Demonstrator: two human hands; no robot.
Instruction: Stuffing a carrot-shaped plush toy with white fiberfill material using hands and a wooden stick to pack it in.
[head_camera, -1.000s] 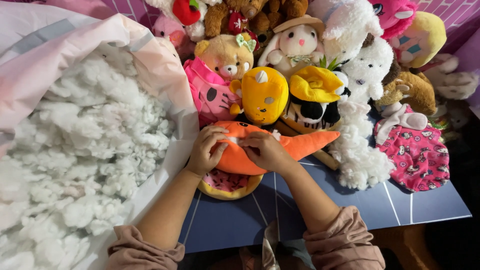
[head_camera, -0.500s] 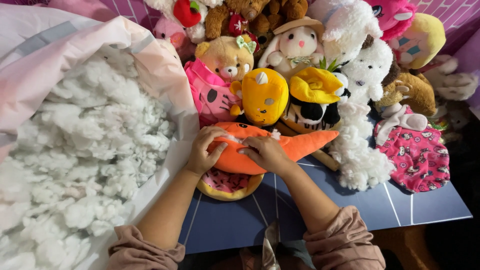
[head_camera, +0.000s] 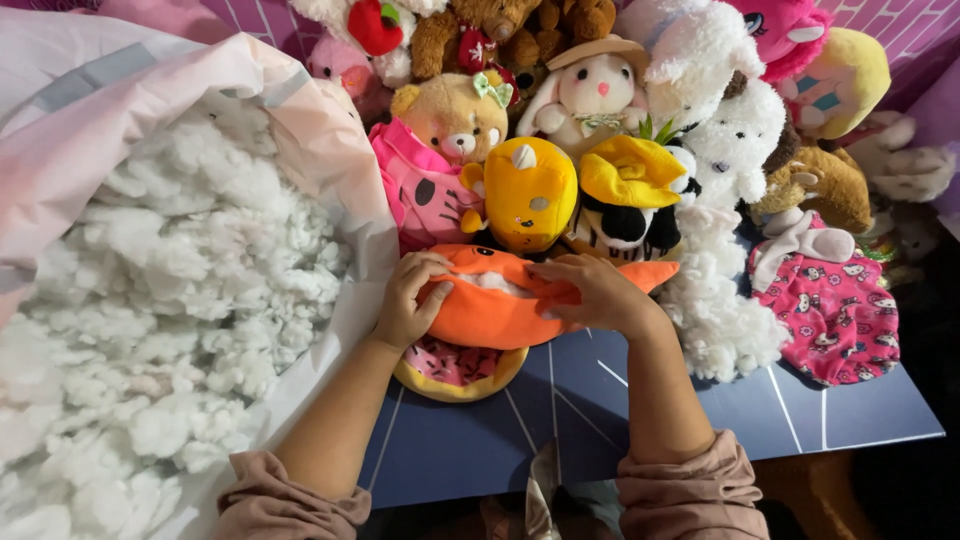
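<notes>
Nearest the camera, two forearms in dusty-pink sleeves (head_camera: 690, 495) reach forward over a dark blue surface (head_camera: 800, 410) marked with thin white lines. Both hands meet on an orange plush toy (head_camera: 500, 310), the landmark for everything else. The left hand (head_camera: 408, 300) grips the toy's left end, fingers (head_camera: 432, 268) curled over its top edge and thumb pressed into the front. The right hand (head_camera: 590, 292) clasps the toy's right part, fingers stretched along the top toward an opening where white stuffing shows. The toy lies across the surface's near-middle, resting partly on a doughnut-shaped plush (head_camera: 455, 370) with pink icing just beneath and in front of it.

Left of the orange toy, a large pale pink bag (head_camera: 330, 150) gapes open, heaped with loose white fibre filling (head_camera: 150, 320). Right of it lie a fluffy white plush (head_camera: 715, 320) and a pink patterned fabric piece (head_camera: 835, 315). Just behind it stand a yellow horned plush (head_camera: 528, 192) and a black-and-white plush with a yellow hat (head_camera: 630, 195). Farther behind, a tan bear (head_camera: 455, 115), a rabbit in a brown hat (head_camera: 595, 85) and more soft toys crowd together.
</notes>
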